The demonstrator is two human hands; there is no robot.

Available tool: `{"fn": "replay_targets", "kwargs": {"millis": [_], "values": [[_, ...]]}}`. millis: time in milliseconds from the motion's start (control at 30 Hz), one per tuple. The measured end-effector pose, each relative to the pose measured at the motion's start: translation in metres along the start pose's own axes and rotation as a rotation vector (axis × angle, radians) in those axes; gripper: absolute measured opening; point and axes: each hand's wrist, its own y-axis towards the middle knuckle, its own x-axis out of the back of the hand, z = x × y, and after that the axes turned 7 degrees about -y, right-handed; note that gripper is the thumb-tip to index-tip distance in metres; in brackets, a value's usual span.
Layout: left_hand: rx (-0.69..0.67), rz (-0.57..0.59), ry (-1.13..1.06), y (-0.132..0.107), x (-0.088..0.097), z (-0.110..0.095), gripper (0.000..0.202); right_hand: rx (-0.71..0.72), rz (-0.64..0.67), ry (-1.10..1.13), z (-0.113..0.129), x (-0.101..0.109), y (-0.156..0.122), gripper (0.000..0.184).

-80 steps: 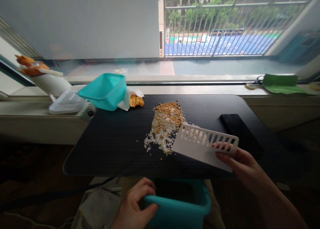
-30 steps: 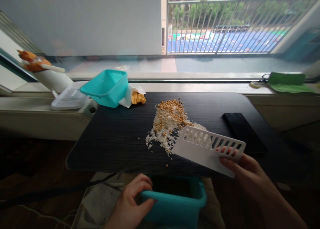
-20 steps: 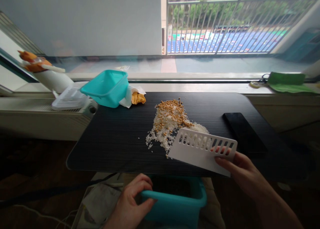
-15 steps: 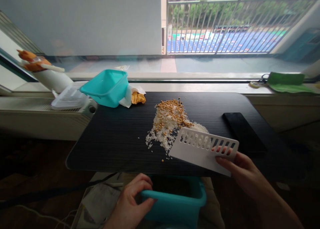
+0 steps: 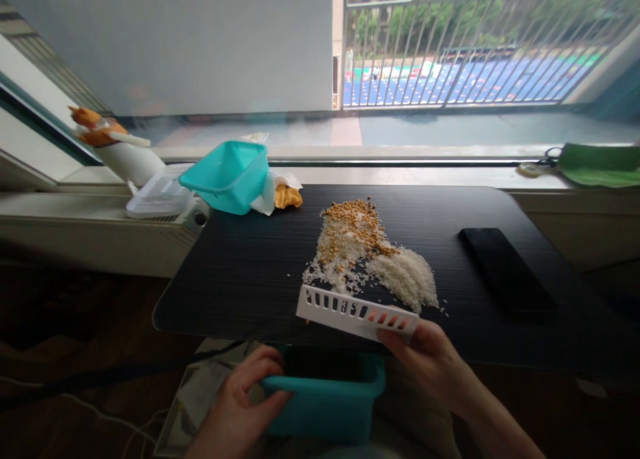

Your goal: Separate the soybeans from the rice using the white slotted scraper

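Note:
My right hand (image 5: 430,352) grips a white slotted plastic plate (image 5: 340,317) by its right end, tilted over the front part of the black table. Just beyond the plate lies a heap of white rice (image 5: 407,277), and to its left a pile of yellow soybeans (image 5: 353,219) mixed with rice. Below the table's front edge, my left hand (image 5: 250,392) holds a teal plastic bin (image 5: 325,405) by its left rim, thumb outside and fingers over the edge. The bin's inside is dark, so its contents cannot be made out.
A second teal bin (image 5: 233,179) stands at the table's back left beside a crumpled orange cloth (image 5: 288,196). A black phone (image 5: 505,269) lies on the right of the black table (image 5: 225,279). Green cloth (image 5: 597,165) and scissors (image 5: 550,157) rest on the sill.
My right hand has drawn the slotted plate left and toward me, uncovering the rice heap. The plate is now tilted more steeply. My left hand still holds the bin; the view has shifted slightly.

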Motion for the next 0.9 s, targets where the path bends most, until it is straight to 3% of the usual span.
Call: {"fn": "replay_targets", "kwargs": {"millis": [200, 433, 500, 567, 600, 633, 700, 800, 900], "values": [[-0.081, -0.026, -0.017, -0.001, 0.005, 0.005, 0.009, 0.095, 0.145, -0.088, 0.021, 0.000, -0.012, 0.024], [-0.019, 0.108, -0.013, 0.002, -0.020, -0.007, 0.010, -0.001, -0.148, -0.044, -0.003, -0.009, -0.028, 0.023], [-0.040, 0.149, -0.025, 0.003, -0.027, -0.007, 0.011, -0.052, -0.290, 0.030, -0.009, -0.004, -0.036, 0.022], [-0.065, 0.183, -0.032, 0.005, -0.032, -0.008, 0.012, -0.107, -0.548, 0.089, -0.008, 0.014, -0.046, 0.019], [-0.073, 0.195, -0.032, 0.005, -0.034, -0.009, 0.013, -0.142, -0.737, 0.076, -0.006, 0.027, -0.050, 0.018], [-0.079, 0.205, -0.030, 0.006, -0.036, -0.010, 0.013, -0.145, -0.926, 0.066, -0.003, 0.043, -0.052, 0.017], [-0.083, 0.215, -0.021, 0.008, -0.037, -0.012, 0.014, -0.091, -1.157, 0.159, -0.001, 0.079, -0.051, 0.015], [-0.087, 0.221, -0.015, 0.010, -0.039, -0.012, 0.014, -0.118, -1.340, 0.253, -0.011, 0.128, -0.039, 0.021], [-0.087, 0.215, -0.022, 0.009, -0.040, -0.008, 0.013, -0.181, -1.372, 0.289, -0.030, 0.158, -0.029, 0.020]]}}
